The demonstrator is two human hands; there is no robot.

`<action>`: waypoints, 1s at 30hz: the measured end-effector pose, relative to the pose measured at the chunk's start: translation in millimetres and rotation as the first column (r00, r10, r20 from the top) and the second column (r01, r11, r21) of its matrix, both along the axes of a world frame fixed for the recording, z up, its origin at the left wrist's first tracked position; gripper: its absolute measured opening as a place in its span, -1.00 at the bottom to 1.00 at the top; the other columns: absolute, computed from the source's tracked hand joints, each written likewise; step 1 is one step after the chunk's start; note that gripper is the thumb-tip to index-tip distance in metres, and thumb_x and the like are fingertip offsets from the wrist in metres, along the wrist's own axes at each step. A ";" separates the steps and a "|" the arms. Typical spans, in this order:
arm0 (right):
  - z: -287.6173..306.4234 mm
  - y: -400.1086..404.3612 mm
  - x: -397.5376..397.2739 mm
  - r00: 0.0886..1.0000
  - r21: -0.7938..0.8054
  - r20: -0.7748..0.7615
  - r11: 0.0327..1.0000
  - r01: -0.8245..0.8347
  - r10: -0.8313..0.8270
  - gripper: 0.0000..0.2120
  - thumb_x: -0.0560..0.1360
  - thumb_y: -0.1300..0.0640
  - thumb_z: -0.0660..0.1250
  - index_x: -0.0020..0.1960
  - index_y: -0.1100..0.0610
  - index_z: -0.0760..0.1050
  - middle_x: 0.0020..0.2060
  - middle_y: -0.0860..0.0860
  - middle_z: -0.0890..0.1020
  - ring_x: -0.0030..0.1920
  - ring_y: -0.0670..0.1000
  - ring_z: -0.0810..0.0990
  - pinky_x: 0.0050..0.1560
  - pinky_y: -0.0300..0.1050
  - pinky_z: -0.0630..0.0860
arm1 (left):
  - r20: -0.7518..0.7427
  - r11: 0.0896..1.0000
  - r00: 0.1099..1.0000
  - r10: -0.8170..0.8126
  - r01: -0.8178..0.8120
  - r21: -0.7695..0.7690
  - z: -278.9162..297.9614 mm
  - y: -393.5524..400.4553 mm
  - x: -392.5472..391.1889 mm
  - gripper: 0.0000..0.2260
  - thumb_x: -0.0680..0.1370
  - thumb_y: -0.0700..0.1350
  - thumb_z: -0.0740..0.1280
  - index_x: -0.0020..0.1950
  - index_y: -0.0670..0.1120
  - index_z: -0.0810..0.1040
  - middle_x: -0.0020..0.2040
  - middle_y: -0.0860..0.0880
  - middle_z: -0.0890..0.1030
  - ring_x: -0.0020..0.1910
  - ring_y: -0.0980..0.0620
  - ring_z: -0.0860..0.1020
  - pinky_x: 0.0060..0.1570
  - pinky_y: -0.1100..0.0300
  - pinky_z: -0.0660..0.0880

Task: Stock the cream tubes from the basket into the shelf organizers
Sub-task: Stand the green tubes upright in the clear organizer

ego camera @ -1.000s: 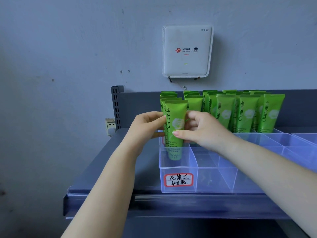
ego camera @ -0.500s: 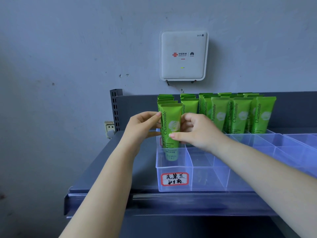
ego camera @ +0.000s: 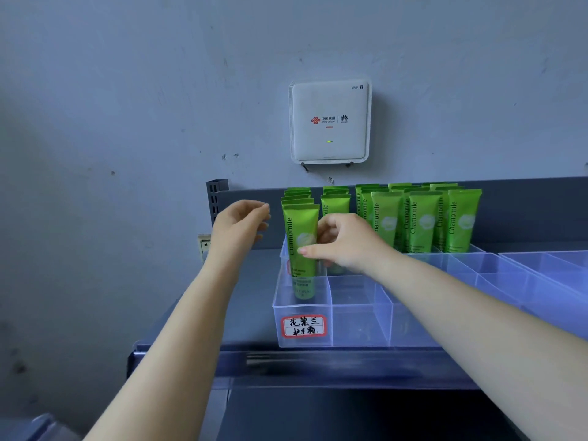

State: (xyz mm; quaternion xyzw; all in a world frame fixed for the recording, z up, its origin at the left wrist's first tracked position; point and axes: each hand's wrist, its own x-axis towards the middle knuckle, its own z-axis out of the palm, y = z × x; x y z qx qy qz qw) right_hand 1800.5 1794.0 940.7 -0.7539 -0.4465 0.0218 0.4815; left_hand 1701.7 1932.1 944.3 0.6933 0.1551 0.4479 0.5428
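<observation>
A green cream tube (ego camera: 300, 249) stands upright in the clear shelf organizer's (ego camera: 305, 326) front-left lane, pinched by the right hand (ego camera: 342, 243). The left hand (ego camera: 240, 226) hovers just left of it, fingers loosely curled, apparently empty. Placement looks nearly finished; next comes releasing and fetching another tube.

Shop or stockroom: grey metal retail shelf (ego camera: 203, 316) with slotted upright (ego camera: 213, 198), clear plastic divided organizers (ego camera: 359, 313) with a handwritten red-bordered label (ego camera: 304, 326), rows of identical green Chamomile cream tubes (ego camera: 423, 218), white wall-mounted WiFi router (ego camera: 330, 121) on the far wall.
</observation>
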 end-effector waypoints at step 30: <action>-46.1 -517.6 35.7 0.334 -0.271 0.921 0.287 0.919 -0.199 -0.88 0.50 0.14 0.23 -0.04 0.20 0.42 -0.14 0.10 0.53 -0.07 0.18 0.50 -0.25 -0.07 0.19 | -0.268 0.028 0.960 -0.084 0.271 0.962 -60.2 -503.5 163.8 -0.81 0.52 -0.16 0.16 0.05 -0.15 0.51 -0.02 -0.08 0.55 0.02 -0.13 0.44 -0.15 0.16 0.18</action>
